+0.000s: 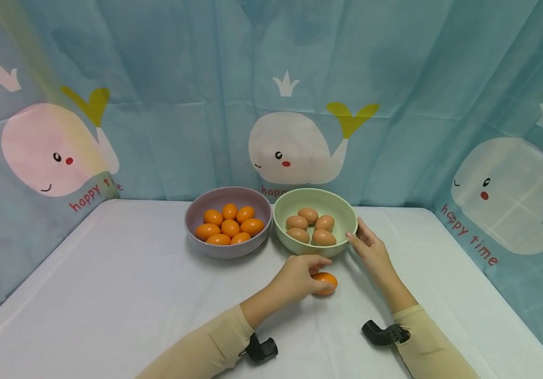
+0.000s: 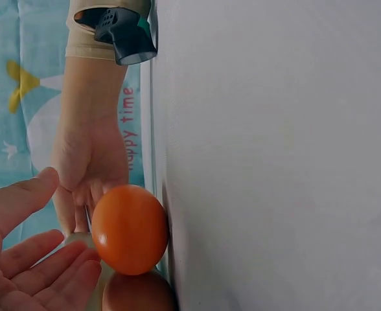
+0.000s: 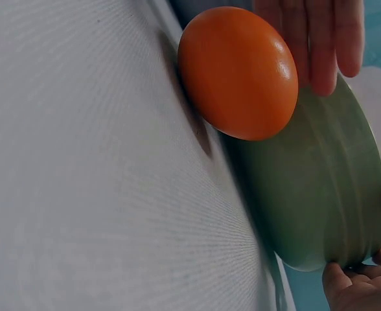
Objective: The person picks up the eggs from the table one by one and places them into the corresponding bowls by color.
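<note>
On the white cloth, in front of the green bowl (image 1: 316,251), lies an orange egg (image 1: 327,283). My left hand (image 1: 300,276) is beside it, thumb and fingers spread; the left wrist view shows a gap between the fingers and the orange egg (image 2: 129,230). Just past it in that view is a brown rounded shape (image 2: 138,291), partly hidden. With my right hand (image 1: 371,250) I hold the right side of the green bowl, thumb and fingers at its wall (image 3: 320,194). Inside the bowl lie several brown eggs (image 1: 324,238).
A mauve bowl (image 1: 229,252) with several orange eggs (image 1: 230,228) stands close to the left of the green bowl. Behind both hangs a blue curtain (image 1: 224,131) printed with whales. White cloth (image 1: 110,295) covers the table.
</note>
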